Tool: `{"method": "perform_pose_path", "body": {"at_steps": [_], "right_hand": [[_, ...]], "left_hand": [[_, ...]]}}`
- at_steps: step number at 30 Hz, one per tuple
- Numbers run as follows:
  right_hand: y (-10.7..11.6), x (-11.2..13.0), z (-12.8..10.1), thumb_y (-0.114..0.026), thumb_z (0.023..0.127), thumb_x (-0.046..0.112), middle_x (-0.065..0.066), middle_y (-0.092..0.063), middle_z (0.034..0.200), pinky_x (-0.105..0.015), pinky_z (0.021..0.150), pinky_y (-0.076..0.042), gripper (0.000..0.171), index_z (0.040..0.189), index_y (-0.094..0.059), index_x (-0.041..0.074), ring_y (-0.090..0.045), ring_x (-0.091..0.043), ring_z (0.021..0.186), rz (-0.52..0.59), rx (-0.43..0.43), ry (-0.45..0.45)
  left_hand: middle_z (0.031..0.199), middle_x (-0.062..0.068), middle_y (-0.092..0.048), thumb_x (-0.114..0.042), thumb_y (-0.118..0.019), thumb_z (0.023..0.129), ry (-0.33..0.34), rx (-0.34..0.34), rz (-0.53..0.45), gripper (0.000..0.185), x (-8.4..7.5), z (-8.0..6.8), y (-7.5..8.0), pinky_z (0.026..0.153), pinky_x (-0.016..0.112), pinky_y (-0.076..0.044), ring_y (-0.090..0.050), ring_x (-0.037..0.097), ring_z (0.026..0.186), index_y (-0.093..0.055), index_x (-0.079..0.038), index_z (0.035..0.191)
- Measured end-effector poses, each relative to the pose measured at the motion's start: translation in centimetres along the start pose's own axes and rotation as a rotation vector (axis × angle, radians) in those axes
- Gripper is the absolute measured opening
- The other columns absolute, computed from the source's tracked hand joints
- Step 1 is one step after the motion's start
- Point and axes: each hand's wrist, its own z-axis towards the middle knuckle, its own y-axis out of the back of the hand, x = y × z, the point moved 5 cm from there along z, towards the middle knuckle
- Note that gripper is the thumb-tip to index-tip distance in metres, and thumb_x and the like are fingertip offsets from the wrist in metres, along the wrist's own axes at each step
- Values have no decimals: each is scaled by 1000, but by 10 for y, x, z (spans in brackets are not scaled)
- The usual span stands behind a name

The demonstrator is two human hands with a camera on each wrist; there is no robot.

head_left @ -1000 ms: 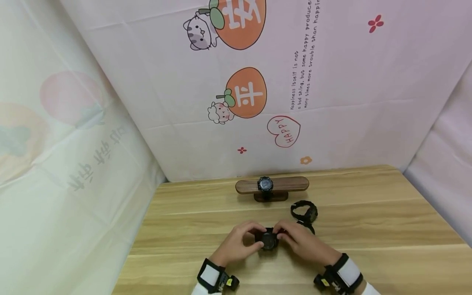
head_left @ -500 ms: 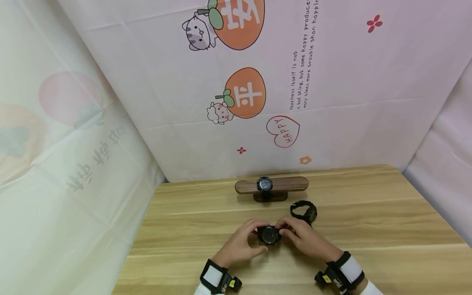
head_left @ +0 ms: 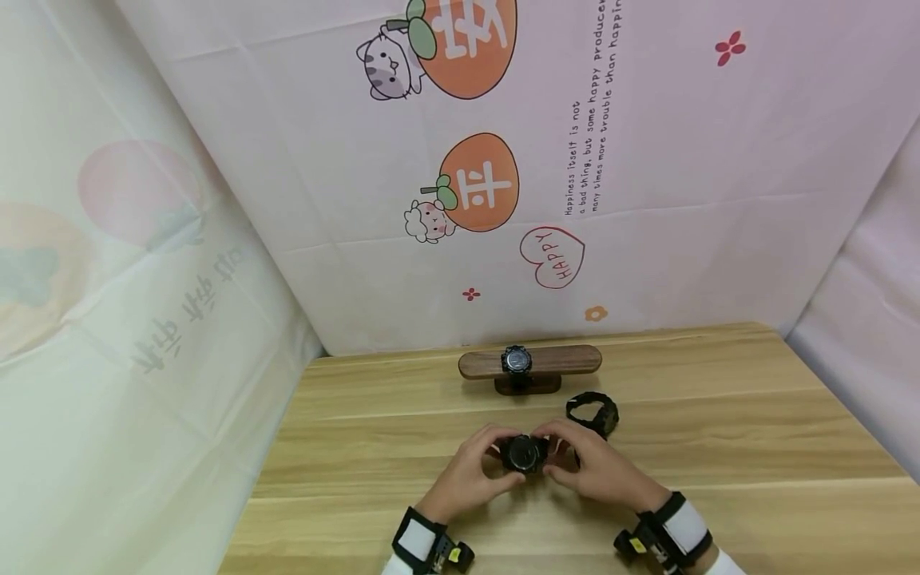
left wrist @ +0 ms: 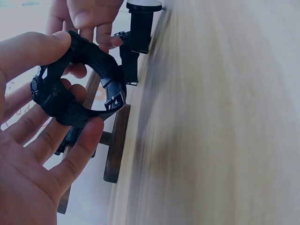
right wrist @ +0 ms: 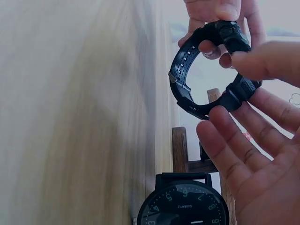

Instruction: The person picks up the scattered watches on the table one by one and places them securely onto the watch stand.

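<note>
Left hand (head_left: 470, 473) first, lower middle of the head frame: thumb and fingertips are curled onto the near and far edges of a black, chunky, round-faced wristwatch with a dark rubbery-looking strap (head_left: 523, 454). The right hand (head_left: 596, 471) mirrors it from the other side, so both are holding the same watch, right around the case and the strap ends. It sits between them at lower centre, and in the wrist views it looks lifted off the wood.

The strap is done up into a loop — you can see the metal buckle (right wrist: 173, 77) left of centre in the right-wrist view, with a row of holes near it. The loop keeps its round shape, so I'd guess springy rather than floppy, light overall, most of the weight in the case. Doesn't look slippery or all that fragile; the glass is probably the only bit to baby. I'd hold it by the case sides or where strap meets case, thumbs off the face. The buckle end seems like a worse grip, it'd likely flex.

Just past the right hand, another black watch lies on its side (head_left: 607, 415), and a black watch with a big numbered dial (right wrist: 183, 206) fills the bottom of the right-wrist view. Further out, above centre-bottom in the head frame, there's a dark brown wooden bar stand (head_left: 568, 359) with a black round watch strapped on it (head_left: 516, 359), all on a pale wood-grain tabletop (head_left: 359, 455).
</note>
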Motion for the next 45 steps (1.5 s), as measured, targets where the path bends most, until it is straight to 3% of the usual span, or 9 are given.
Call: {"method": "perform_pose_path", "body": {"at_steps": [10,17,22,28,36,41,45], "right_hand": [[1,2,2,-81,95,15,0,-64,134,-26,78,-62,45,137,-65,18,-68,-11,94,-46,-50,14],[3,1,2,-82,94,9,-8,-62,138,-27,75,-61,47,138,-66,12,-65,-7,93,-55,-66,31],[5,2,3,-82,93,7,-2,-63,134,-26,74,-60,46,136,-67,12,-66,-9,93,-68,-114,30],[6,5,6,-79,94,1,3,-64,130,-28,81,-64,43,132,-67,16,-68,-6,97,-85,-170,37],[3,10,7,-85,89,6,-8,-60,145,-37,91,-65,61,145,-62,13,-70,-20,111,-105,-161,63],[2,13,10,-92,84,18,-10,-58,148,-38,94,-64,72,148,-59,14,-69,-18,113,-126,-159,55],[2,16,11,-94,82,15,-14,-59,146,-37,93,-64,73,146,-60,11,-69,-18,115,-142,-175,68]], "left_hand": [[139,4,-67,-21,-87,91,14,-33,4,61,2,1,-1,95,25,-61,-67,10,116,-58,-11,144],[136,6,-66,-9,-78,96,16,-30,-58,52,2,-1,0,93,29,-63,-67,16,111,-59,-14,145],[133,10,-67,-4,-73,97,30,-46,-92,49,2,-1,0,94,31,-64,-67,15,109,-58,-11,143],[131,12,-67,-12,-75,100,64,-80,-132,50,4,1,0,96,29,-63,-67,13,109,-54,-5,144],[138,12,-63,-15,-75,101,88,-105,-203,54,2,3,-4,97,28,-63,-68,16,112,-52,-7,149],[136,14,-63,-15,-77,99,125,-114,-273,55,1,6,-6,95,29,-63,-71,15,112,-51,-8,147],[135,18,-63,-14,-78,99,126,-113,-317,55,1,7,-8,94,31,-65,-72,15,111,-49,-6,145]]}}
